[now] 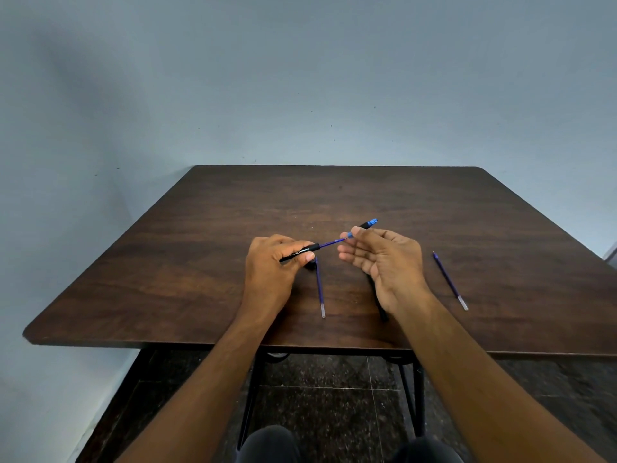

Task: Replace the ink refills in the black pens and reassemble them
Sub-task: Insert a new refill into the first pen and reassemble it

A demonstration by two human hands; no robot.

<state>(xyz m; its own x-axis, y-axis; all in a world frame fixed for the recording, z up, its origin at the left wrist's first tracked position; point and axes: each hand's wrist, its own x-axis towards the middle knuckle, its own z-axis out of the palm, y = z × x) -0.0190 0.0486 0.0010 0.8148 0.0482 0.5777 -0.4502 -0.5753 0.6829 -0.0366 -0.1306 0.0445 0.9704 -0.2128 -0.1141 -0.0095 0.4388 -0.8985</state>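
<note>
My left hand (273,265) grips a black pen barrel (300,252) just above the table, with the barrel's open end facing right. A blue ink refill (332,243) sticks partway out of that end. My right hand (384,262) pinches the refill's far tip between thumb and forefinger, and its other fingers are loosely spread. Just behind those fingers a black pen part with a blue end (369,224) shows; whether the hand holds it I cannot tell. Another black pen (380,309) lies on the table, mostly hidden under my right wrist.
Two loose blue refills lie on the dark wooden table (200,262): one refill (320,289) between my hands, another refill (450,282) to the right of my right hand. A pale wall stands behind the table, and its near edge runs under my forearms.
</note>
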